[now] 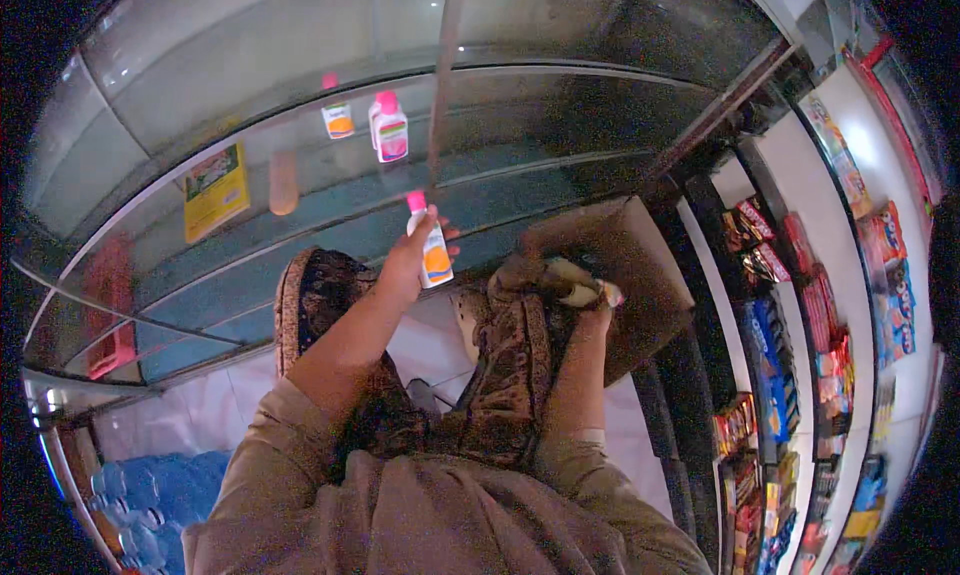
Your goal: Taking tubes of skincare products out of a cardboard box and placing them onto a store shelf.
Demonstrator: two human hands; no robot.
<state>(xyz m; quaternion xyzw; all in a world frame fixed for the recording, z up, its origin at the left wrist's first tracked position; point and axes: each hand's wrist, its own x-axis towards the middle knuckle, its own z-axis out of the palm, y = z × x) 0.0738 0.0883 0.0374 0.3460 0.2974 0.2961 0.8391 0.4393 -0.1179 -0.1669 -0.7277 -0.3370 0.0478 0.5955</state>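
My left hand (408, 255) is closed around a small white bottle (436, 259) with a pink cap and an orange patch on its label. It holds the bottle slightly tilted in front of the glass display case (300, 310). Inside the case, a similar bottle with an orange label (339, 121) stands beside white bottles with pink labels and caps (390, 135), one partly behind another. My right hand (597, 313) is by a cardboard box (650, 260), its fingers closed on a crumpled pale, cloth-like thing (568, 283). The far end of that thing looks brownish and blurred.
A yellow-and-green pack (216, 193), an orange rounded object (284, 183) and a red item (110, 305) sit in the case at left. Racks of packaged snacks (770, 365) stand at right. Large blue water bottles (160, 495) are at lower left. My knees are between my arms.
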